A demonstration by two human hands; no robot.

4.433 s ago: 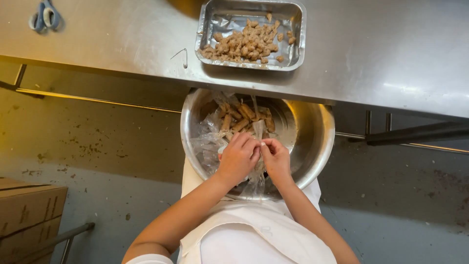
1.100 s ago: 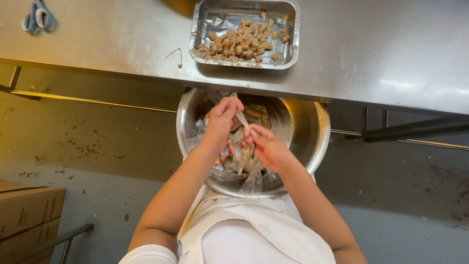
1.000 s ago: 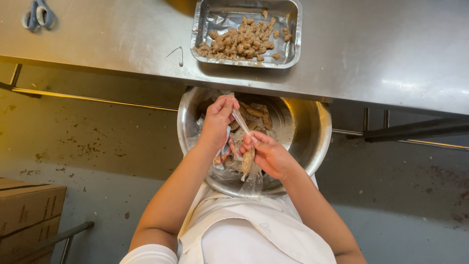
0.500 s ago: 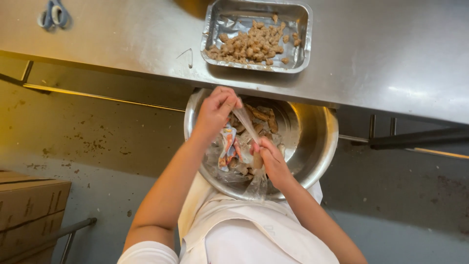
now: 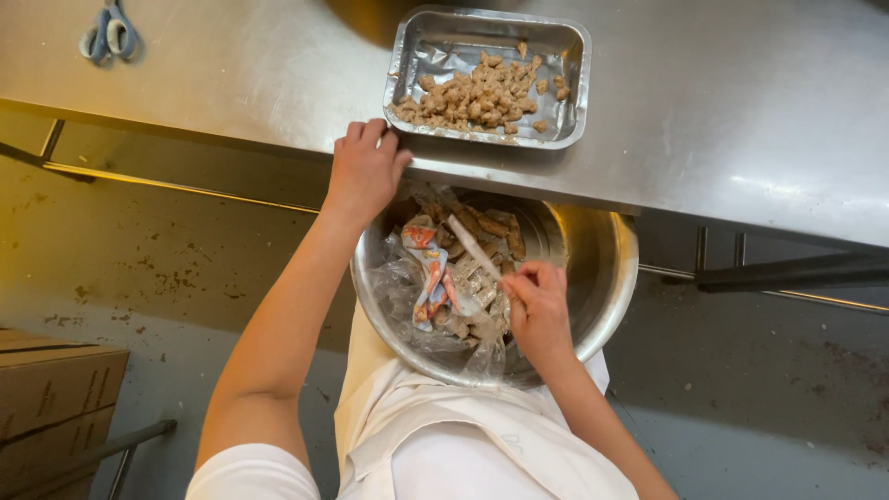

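The left hand [image 5: 364, 169] is resting at the front edge of the brushed steel counter [image 5: 722, 120], its fingers curled over the lip and lying loosely side by side, gripping nothing but the metal edge. At one o'clock from it, well up on the counter, a shallow rectangular foil tray [image 5: 489, 78] with crinkled, shiny walls is holding a heap of small, knobbly beige-brown chunks [image 5: 477, 95].

The right hand [image 5: 535, 304] is hovering inside a round, polished steel mixing bowl [image 5: 607, 278] that is sitting in the person's lap just below the counter. Its thumb and forefinger are pinching the lower end of a thin, pale, stick-like strip [image 5: 472, 244], which is slanting up toward eleven o'clock; the other fingers are folding in beneath. Whether the strip is plastic or something else cannot be told.

At nine o'clock from that hand, inside the bowl, crumpled clear plastic wrapping [image 5: 407, 296] with red, blue and orange print is lying over brown, elongated pieces [image 5: 495, 227] that are piling toward the bowl's twelve o'clock side.

At the counter's far ten o'clock corner, scissors [image 5: 109, 35] with blue loop handles are lying flat. A brown cardboard box [image 5: 51, 407] is sitting on the stained floor at eight o'clock. The person is wearing a white apron [image 5: 463, 444].
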